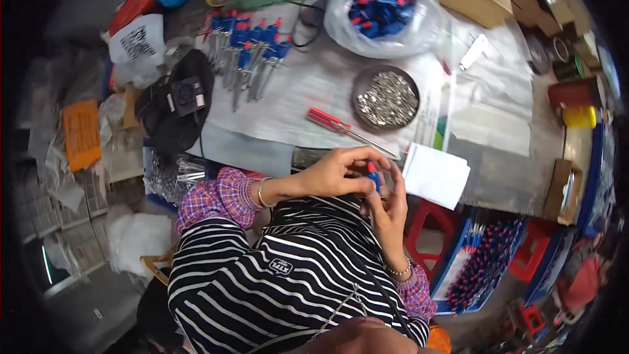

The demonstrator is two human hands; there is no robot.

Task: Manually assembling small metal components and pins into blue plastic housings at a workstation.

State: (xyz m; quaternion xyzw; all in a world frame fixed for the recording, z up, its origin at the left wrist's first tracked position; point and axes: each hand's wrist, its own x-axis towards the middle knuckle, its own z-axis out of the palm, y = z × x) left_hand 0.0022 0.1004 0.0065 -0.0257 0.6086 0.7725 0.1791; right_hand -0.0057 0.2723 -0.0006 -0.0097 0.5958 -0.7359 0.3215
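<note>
Just past the table's near edge, both my hands meet around a small blue plastic handle with a red end (373, 172). My left hand (344, 172) pinches it from the left, fingers curled over. My right hand (390, 206) closes on it from the right, thumb against its lower part. The fingers hide most of the piece. Beyond my hands, a screwdriver with a red handle (327, 120) lies on the white sheet. A round dark bowl (357, 108) of small shiny metal parts stands behind it. To the right lies a folded white paper (436, 176).
A clear plastic bag (337, 26) of blue-and-red handles sits at the back. Several blue-handled metal tools (252, 52) lie at the back left, beside a black bag (180, 101). At the lower right are a blue bin of handled pieces (488, 262) and a red stool (429, 233).
</note>
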